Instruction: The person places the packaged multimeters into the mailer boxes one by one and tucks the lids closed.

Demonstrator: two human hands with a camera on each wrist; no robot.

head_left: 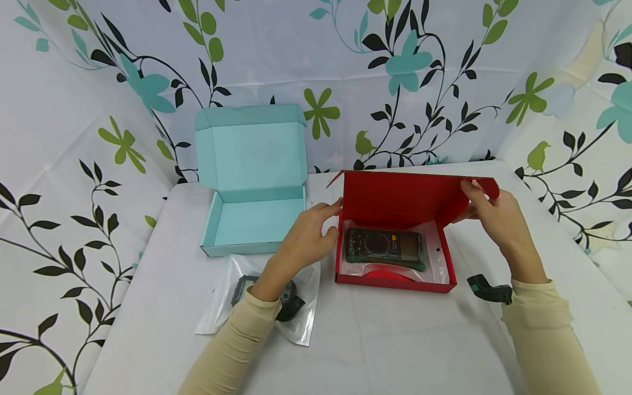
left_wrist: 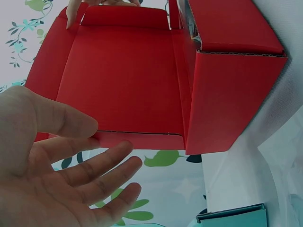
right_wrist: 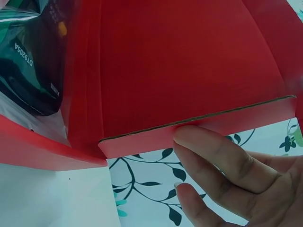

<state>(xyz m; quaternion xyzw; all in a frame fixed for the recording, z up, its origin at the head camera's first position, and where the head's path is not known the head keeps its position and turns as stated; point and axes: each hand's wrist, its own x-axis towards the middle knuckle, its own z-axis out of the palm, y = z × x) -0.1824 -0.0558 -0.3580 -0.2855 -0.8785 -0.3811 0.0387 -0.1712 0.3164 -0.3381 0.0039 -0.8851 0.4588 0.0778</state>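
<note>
A red cardboard box [head_left: 395, 283] stands on the table with its lid [head_left: 390, 192] raised. Inside, a dark multimeter [head_left: 385, 247] marked DT9205A lies in clear plastic wrap. My right hand [head_left: 498, 211] holds the lid at its right edge, with one finger over the inner face and others behind the side flap [right_wrist: 227, 124]. At the opposite side, my left hand [head_left: 308, 233] has its thumb and forefinger by the left side flap [left_wrist: 142, 140]. Its other fingers spread loosely below that flap, with nothing in the palm.
A light-blue box [head_left: 252, 249] stands with its lid up, left of the red one. In front of it a clear plastic bag [head_left: 303, 323] holds a dark device [head_left: 290, 302], partly hidden by my left forearm. Patterned cloth hangs behind and beside the table.
</note>
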